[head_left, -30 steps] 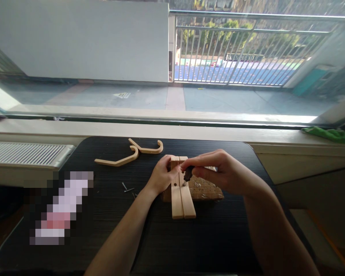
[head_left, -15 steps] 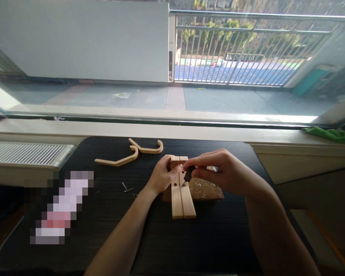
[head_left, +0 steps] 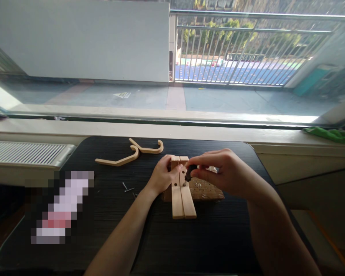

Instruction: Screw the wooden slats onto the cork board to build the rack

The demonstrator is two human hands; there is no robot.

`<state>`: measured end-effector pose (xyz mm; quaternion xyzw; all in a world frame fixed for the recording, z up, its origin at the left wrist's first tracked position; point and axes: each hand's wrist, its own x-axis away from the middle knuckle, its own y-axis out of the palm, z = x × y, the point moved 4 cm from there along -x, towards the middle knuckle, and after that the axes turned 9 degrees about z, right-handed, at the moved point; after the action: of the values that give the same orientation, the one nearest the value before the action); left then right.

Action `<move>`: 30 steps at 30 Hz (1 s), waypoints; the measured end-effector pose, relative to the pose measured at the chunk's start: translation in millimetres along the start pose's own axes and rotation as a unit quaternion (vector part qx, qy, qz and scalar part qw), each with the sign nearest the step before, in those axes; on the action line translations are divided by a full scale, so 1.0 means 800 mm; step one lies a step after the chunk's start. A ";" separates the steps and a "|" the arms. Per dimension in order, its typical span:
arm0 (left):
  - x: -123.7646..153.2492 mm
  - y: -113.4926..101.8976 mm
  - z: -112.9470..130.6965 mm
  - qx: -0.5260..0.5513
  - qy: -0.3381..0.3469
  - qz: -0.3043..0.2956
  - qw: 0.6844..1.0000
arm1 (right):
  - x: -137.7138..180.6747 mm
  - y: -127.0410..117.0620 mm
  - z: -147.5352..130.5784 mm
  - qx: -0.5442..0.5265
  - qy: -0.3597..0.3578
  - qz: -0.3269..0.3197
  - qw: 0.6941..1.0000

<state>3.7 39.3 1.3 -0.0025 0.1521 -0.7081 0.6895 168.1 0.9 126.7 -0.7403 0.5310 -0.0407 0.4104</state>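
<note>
Two pale wooden pieces point(head_left: 178, 205) lie side by side, with dark holes in them, their far part over a brown block wrapped in clear plastic point(head_left: 208, 189). My left hand point(head_left: 163, 174) is closed around their far left side, thumb on top. Between the fingers of my right hand point(head_left: 222, 170) is a short dark-handled screwdriver point(head_left: 189, 174). It tilts down, its tip at a hole in the right wooden piece. Whether a screw sits under the tip is too small to tell. My right palm and fingers partly hide the handle.
Two curved wooden hooks point(head_left: 119, 160) lie at the far left of the black table point(head_left: 218, 237). Several loose screws point(head_left: 128, 189) are left of my left hand. A blurred-out object point(head_left: 64, 207) lies farther left. A green cloth point(head_left: 329, 135) rests on the windowsill.
My right hand and the screwdriver handle have shifted very slightly to the right, while the tip stays at the same hole. The left hand and the wooden pieces hold still.
</note>
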 end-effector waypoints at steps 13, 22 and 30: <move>0.000 0.002 -0.007 0.012 -0.011 -0.013 1.000 | 0.001 -0.001 -0.007 0.085 -0.009 0.011 0.996; 0.001 0.002 -0.008 0.016 -0.007 -0.014 1.000 | 0.002 0.000 -0.013 0.108 -0.019 0.011 0.994; 0.001 0.002 -0.010 0.013 -0.001 -0.020 1.000 | 0.003 -0.001 -0.016 0.101 -0.003 0.002 0.995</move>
<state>3.8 40.5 -7.0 0.0025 0.1422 -0.7235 0.6755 163.3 -8.0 134.3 -0.6942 0.5241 -0.0908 0.4849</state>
